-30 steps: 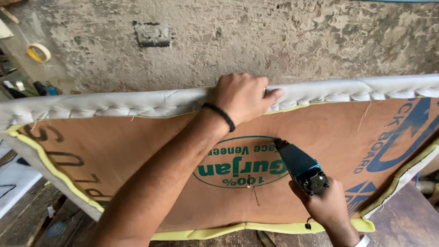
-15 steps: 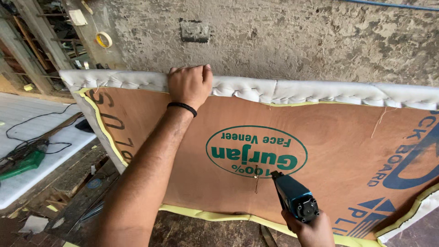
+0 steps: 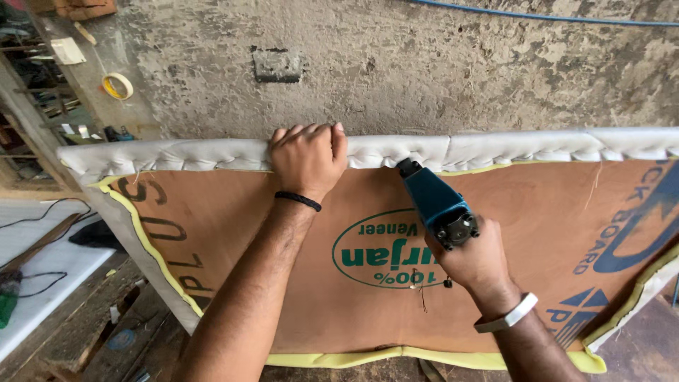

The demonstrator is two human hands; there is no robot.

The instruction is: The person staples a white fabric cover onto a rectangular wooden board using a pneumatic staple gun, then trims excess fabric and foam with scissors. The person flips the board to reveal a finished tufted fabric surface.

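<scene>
Pressing down on the padded edge, the left hand (image 3: pixel 308 159) lies at about 11 o'clock of the view's centre, palm flat and fingers curled over the top of the white upholstery fabric (image 3: pixel 495 150) that wraps the upper rim of the plywood panel (image 3: pixel 254 262). Its grip is closed over the fabric fold, with a black band around the wrist. The right hand (image 3: pixel 477 265), at about 4 o'clock of centre, has its grip wrapped fully around the handle of a blue staple gun (image 3: pixel 433 201); a white wristband circles that wrist. The gun points toward 11 o'clock, its dark nose touching the lower margin of the white fabric just to the right of the left hand, where fabric meets bare wood. The panel stands on edge against a rough plastered wall (image 3: pixel 424 64), its brown back face toward the camera, bearing green and blue printed marks. A strip of yellow foam (image 3: pixel 339 359) shows along the panel's left and bottom edges. At 10 o'clock, a roll of tape (image 3: pixel 117 85) lies on a ledge. At 8 o'clock, a white counter (image 3: pixel 49 262) carries a black cable and a green tool (image 3: pixel 7 304).
</scene>
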